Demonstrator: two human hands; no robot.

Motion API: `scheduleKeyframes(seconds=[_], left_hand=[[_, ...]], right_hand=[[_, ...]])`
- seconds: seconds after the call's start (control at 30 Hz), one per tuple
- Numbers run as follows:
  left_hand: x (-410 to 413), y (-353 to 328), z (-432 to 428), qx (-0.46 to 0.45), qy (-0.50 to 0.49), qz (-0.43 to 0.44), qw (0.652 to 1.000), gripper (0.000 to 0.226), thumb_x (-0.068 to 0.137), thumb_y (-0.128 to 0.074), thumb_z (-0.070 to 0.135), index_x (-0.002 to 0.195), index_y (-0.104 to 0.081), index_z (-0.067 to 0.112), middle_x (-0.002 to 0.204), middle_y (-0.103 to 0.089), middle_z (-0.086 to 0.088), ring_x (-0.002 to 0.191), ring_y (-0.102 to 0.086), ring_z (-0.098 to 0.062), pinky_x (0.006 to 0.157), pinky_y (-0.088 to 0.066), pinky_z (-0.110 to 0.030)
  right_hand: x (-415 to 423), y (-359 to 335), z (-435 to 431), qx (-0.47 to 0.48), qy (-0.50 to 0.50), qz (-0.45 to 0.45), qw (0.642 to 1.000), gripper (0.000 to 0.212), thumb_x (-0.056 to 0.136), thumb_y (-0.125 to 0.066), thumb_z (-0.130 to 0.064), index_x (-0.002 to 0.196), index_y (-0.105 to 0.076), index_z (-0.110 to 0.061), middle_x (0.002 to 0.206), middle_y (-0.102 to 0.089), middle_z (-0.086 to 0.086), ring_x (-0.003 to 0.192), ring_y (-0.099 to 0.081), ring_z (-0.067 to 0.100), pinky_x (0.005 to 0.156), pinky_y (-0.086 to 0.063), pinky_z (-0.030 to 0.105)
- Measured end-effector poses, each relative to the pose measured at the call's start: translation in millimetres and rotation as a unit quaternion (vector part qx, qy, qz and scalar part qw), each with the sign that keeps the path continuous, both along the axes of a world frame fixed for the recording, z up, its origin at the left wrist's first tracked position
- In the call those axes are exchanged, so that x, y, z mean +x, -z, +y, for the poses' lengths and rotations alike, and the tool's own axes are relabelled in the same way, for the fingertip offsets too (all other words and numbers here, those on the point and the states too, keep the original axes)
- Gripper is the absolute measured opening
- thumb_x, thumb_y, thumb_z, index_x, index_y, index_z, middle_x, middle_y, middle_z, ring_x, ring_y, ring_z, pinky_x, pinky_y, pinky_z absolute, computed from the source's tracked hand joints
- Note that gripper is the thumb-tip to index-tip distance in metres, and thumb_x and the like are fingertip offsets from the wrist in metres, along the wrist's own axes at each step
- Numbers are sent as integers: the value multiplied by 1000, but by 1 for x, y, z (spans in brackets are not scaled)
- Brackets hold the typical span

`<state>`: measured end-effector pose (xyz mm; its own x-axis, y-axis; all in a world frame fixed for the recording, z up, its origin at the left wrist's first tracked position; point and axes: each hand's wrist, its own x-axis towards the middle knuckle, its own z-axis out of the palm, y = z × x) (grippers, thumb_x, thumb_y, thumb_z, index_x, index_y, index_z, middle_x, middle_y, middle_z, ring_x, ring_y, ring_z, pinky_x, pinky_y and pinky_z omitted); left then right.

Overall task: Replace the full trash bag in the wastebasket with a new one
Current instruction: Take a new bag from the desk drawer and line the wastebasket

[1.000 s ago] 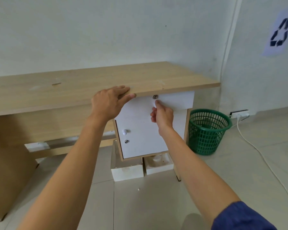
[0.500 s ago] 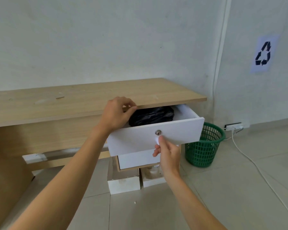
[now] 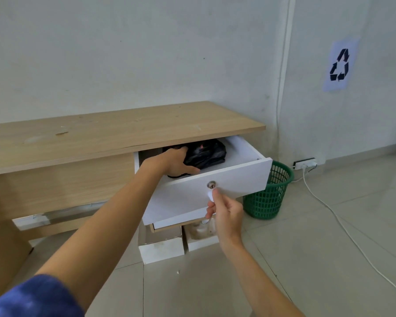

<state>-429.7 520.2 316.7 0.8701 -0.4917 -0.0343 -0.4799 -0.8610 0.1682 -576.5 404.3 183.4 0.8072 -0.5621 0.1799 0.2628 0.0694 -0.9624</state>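
Hands (image 3: 176,162) (image 3: 226,211) on bags (image 3: 207,154) and knob (image 3: 210,195)

wood desk (image 3: 101,133) | white blocks (image 3: 161,250) under it | recycle sign (image 3: 340,65) on wall | pwr strip (image 3: 305,163)

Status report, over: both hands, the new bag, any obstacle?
Left hand in open drawer, gripping black bag bundle. Right hand pinches knob. Green wastebasket stands beside desk, nothing blocking.

Open white drawer (image 3: 238,179) under the desk's (image 3: 101,136) right end holds black bags (image 3: 208,154); green wastebasket (image 3: 270,197) stands on the floor (image 3: 306,259) just beside.
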Motion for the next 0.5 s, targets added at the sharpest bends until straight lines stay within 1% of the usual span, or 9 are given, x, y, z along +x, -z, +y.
scheduleKeyframes(seconds=[0.07, 0.1, 0.17, 0.23, 0.27, 0.33, 0.37, 0.43, 0.5], left_hand=[[6, 5, -4, 36, -6, -23, 999, 89, 90, -64, 62, 155, -31, 12, 152, -44, -17, 133, -48, -36, 110, -44, -45], [8, 7, -6, 34, -5, -32, 999, 88, 90, -65, 61, 154, -33, 11, 152, -43, -18, 131, -49, -37, 109, -45, -45], [11, 10, -8, 7, -4, -40, 999, 81, 91, -66, 57, 150, -38, 9, 146, -49, -19, 127, -52, -37, 106, -47, -43], [12, 12, -8, -22, 12, -43, 999, 66, 96, -65, 48, 145, -47, 8, 140, -57, -18, 122, -55, -36, 102, -48, -40], [13, 13, -6, -35, 21, -42, 998, 56, 98, -64, 44, 140, -53, 8, 135, -62, -17, 117, -58, -34, 98, -49, -38], [8, 15, -4, -54, 41, -29, 997, 39, 101, -62, 36, 127, -61, 7, 121, -68, -15, 101, -60, -28, 85, -47, -32], [4, 15, -3, -61, 51, -26, 997, 35, 102, -61, 34, 123, -63, 7, 116, -69, -13, 95, -59, -26, 81, -44, -31], [-5, 11, -2, -100, 82, -17, 991, 30, 102, -60, 32, 119, -66, 7, 113, -70, -10, 97, -60, -25, 84, -44, -32], [-18, 1, 0, -208, 124, 13, 970, 25, 103, -59, 28, 118, -66, 10, 114, -72, -7, 105, -66, -24, 95, -50, -35]], right_hand=[[1, 0, 0, -3, 3, 3, 1000, 45, 102, -61, -36, 66, -68, -9, 54, -63, 1, 56, -62, 18, 70, -54, 36], [2, 1, 0, -3, 3, 4, 1000, 45, 102, -61, -36, 67, -69, -9, 54, -64, 2, 56, -62, 18, 69, -55, 37], [2, 5, -1, -4, -1, 5, 1000, 45, 102, -61, -35, 68, -69, -8, 56, -64, 3, 56, -62, 20, 68, -55, 38], [3, 8, -1, -11, -7, 5, 1000, 46, 102, -60, -35, 69, -69, -5, 56, -64, 3, 56, -61, 20, 69, -55, 38], [4, 10, -2, -15, -9, 7, 1000, 47, 102, -60, -36, 69, -69, -5, 56, -64, 4, 56, -61, 20, 69, -55, 38], [4, 13, -2, -20, -11, 10, 1000, 48, 102, -60, -37, 67, -68, -6, 56, -64, 4, 57, -61, 17, 68, -54, 34], [4, 14, -1, -21, -12, 10, 1000, 48, 103, -59, -37, 67, -68, -6, 56, -64, 3, 57, -61, 16, 68, -53, 31], [5, 16, -1, -23, -15, 6, 1000, 48, 103, -58, -38, 70, -68, -5, 56, -64, 1, 58, -62, 13, 66, -52, 24], [8, 16, -1, -25, -17, -5, 1000, 49, 103, -57, -39, 72, -68, -1, 55, -64, 1, 59, -62, 13, 65, -52, 19]])
